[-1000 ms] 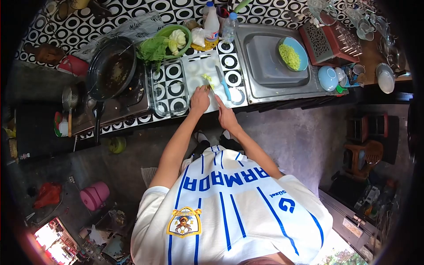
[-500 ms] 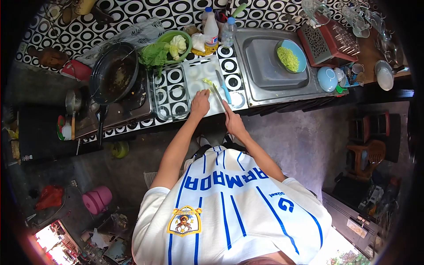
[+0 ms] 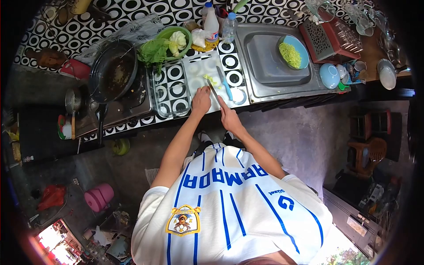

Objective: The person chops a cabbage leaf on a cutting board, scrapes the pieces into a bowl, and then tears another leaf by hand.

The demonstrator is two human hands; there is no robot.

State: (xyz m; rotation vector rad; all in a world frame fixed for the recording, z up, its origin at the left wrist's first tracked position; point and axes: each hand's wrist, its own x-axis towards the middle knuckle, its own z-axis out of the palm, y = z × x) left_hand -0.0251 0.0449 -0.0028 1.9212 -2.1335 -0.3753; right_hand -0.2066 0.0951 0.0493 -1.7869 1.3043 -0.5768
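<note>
My right hand (image 3: 230,118) is wrapped round the handle of a kitchen knife (image 3: 213,91). The blade points away from me over a white cutting board (image 3: 194,70). Beside the blade, my left hand (image 3: 202,100) has its fingers bent and pressed down on the board; whatever lies beneath them is mostly hidden. Pale green chopped vegetable pieces (image 3: 209,79) lie just beyond the fingertips, near the knife tip. A second knife with a blue handle (image 3: 227,89) rests along the board's right side.
Left of the board stands a glass dish (image 3: 155,95), with a wok (image 3: 114,73) on the stove further left. Behind is a green basin (image 3: 187,39) of leafy vegetables. A blue bowl (image 3: 304,52) of shredded greens sits over the sink (image 3: 247,86); bottles (image 3: 211,26) stand at the back.
The knife has shifted slightly left, closer to my left fingers, and my right hand moved with it. More cut pieces show by the blade tip.
</note>
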